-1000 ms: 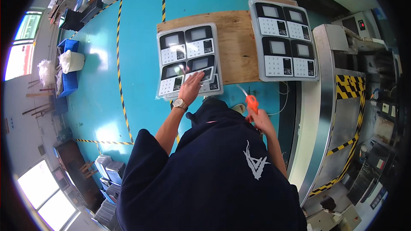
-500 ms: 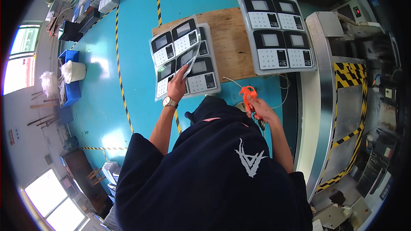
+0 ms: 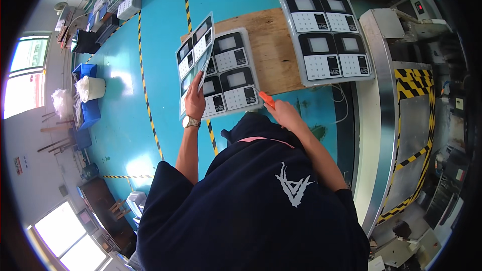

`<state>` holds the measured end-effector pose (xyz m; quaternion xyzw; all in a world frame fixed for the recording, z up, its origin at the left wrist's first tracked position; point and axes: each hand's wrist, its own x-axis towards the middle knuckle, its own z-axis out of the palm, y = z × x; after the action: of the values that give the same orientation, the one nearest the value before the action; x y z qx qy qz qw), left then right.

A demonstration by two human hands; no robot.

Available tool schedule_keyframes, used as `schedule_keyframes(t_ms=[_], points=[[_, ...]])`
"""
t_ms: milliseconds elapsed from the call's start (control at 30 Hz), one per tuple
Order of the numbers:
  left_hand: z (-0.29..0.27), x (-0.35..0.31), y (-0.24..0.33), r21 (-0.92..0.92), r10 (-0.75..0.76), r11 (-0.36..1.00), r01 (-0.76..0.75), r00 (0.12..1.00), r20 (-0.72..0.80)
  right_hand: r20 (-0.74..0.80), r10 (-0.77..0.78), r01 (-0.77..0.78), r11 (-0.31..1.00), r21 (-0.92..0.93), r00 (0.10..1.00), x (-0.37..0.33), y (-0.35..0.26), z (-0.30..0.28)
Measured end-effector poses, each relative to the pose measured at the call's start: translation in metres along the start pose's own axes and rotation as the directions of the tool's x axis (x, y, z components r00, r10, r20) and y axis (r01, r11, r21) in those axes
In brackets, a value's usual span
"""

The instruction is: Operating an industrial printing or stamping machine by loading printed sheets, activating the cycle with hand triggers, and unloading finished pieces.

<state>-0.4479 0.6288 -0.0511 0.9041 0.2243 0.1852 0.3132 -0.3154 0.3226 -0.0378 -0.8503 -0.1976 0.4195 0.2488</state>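
My left hand, below a wristwatch, grips the lower edge of a clear sheet printed with black-and-white keypad panels. That sheet is raised and tilted to the left. Under and beside it lies a stack of similar keypad sheets, its upper face showing panels with grey windows. My right hand is wrapped round an orange air blow gun. The gun's thin nozzle points at the lower right of this stack; whether it touches is too small to tell.
A wooden board lies beneath the sheets. On its right part rests another stack of keypad sheets. A thin hose curls below that. Farther right runs a machine with striped panels. A white bucket and blue crate stand at left.
My left hand has moved left and tilted the sheet up more steeply, uncovering more of the stack below. My right hand has brought the blow gun up and left toward the stack.
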Motion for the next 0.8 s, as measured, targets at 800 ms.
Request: schedule_keyframes(t_ms=[800], points=[[-0.022, -0.019, -0.051, -0.1, -0.25, 0.968, 0.23, 0.887, -0.388, -0.103, -0.263, 0.234, 0.944, -0.231, 0.959, 0.042, -0.034, 0.014]])
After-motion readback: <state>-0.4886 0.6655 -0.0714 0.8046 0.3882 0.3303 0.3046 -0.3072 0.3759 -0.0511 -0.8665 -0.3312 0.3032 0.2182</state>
